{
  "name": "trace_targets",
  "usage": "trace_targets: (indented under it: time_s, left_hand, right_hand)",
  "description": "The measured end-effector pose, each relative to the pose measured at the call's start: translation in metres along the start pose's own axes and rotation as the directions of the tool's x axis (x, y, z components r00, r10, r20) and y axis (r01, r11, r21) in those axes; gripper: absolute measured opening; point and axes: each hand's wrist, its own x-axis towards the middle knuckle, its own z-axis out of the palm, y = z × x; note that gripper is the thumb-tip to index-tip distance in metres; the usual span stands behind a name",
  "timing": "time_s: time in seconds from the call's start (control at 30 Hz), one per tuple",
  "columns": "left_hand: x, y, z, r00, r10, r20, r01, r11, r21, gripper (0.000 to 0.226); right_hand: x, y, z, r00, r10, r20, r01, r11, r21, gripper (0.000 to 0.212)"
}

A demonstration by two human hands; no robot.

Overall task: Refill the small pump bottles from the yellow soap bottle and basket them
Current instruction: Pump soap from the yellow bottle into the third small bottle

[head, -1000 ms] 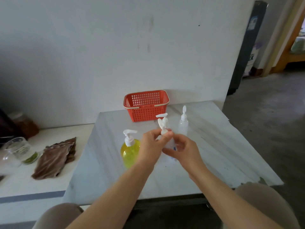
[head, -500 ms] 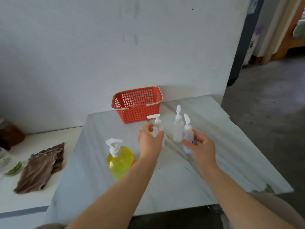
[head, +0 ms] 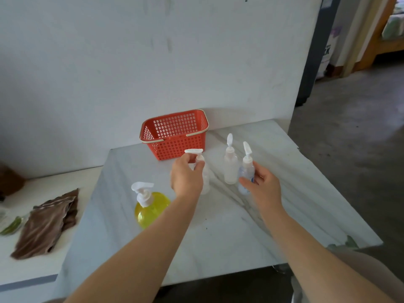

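- A marble table point(head: 240, 237) stands against a white wall.
- A red basket point(head: 175, 138) sits just beyond the left hand's point(head: 185, 178) fingertips.
- A yellow soap bottle point(head: 150, 209) stands left of those fingers.
- A clear bottle point(head: 206, 182) is pinched at its pump by them, a blue-tinted bottle point(head: 246, 171) stands in the right hand's point(head: 264, 186) fingers, and a frosted bottle point(head: 230, 169) stands between.

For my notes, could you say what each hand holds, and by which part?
Left hand pinches the clear bottle by its pump neck; right hand grips the blue-labelled bottle by its body.

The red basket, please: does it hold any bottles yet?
Empty, it seems: only bare mesh shows inside the red basket, and no pump head rises above its rim.
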Motion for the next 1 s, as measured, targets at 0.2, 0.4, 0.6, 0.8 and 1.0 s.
trace_targets:
  time_s: [0.2, 0.4, 0.6, 0.8, 1.0]
  left_hand:
    - [-0.018, 0.003, -0.02, 0.993, 0.116, -0.001, -0.116, 0.993, 0.03, 0.014]
    - [-0.047, 0.009, -0.038, 0.986, 0.121, 0.112, -0.11, 0.989, -0.101, 0.016]
    - [-0.079, 0.017, -0.049, 0.981, 0.129, 0.141, -0.094, 0.968, -0.234, 0.016]
    - [-0.077, 0.012, -0.052, 0.975, 0.204, 0.083, -0.189, 0.968, -0.164, 0.018]
    - [-0.068, 0.009, -0.055, 0.934, 0.322, 0.156, -0.298, 0.941, -0.159, 0.04]
  right_hand:
    - [-0.013, -0.001, -0.006, 0.984, 0.126, -0.128, -0.12, 0.991, 0.059, 0.057]
    - [-0.069, -0.02, 0.003, 0.994, -0.055, 0.096, 0.068, 0.989, -0.132, 0.021]
    - [-0.089, -0.021, 0.024, 0.928, -0.161, 0.337, 0.252, 0.935, -0.249, 0.066]
    - [-0.08, -0.028, 0.034, 0.87, -0.162, 0.466, 0.25, 0.959, -0.133, 0.037]
    - [-0.059, -0.031, 0.036, 0.784, -0.049, 0.619, 0.054, 0.998, 0.011, 0.045]
